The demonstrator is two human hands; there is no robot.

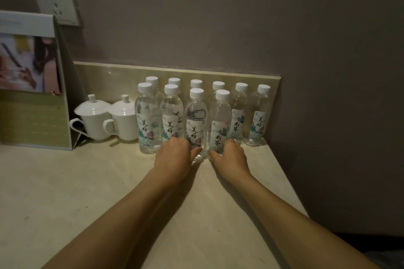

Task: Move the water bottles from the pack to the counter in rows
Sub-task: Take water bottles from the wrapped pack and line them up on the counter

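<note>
From my remote seat, two bare arms reach across a pale stone counter (65, 192) toward ten capped water bottles standing upright against a low tiled backsplash (105, 78). Six bottles form the back row (240, 111) along the backsplash; four make up the front row (171, 116), set just ahead of the left four. My left hand (173, 157) curls around the base of the third front bottle (195, 120), thumb on its right side and knuckles up against the second bottle. My right hand (229, 159) wraps the bottom of the fourth front bottle (220, 124), thumb on its left side, fingers hidden behind it. Both held bottles stand on the counter, close together, with a narrow gap between them. The two rightmost back bottles have nothing in front of them. To the left of the bottles sit two white lidded cups (109, 118), touching or nearly so, and beside them a standing folded card (32, 94) with a printed picture. A white wall socket (54, 2) is mounted above the card on the grey wall.
</note>
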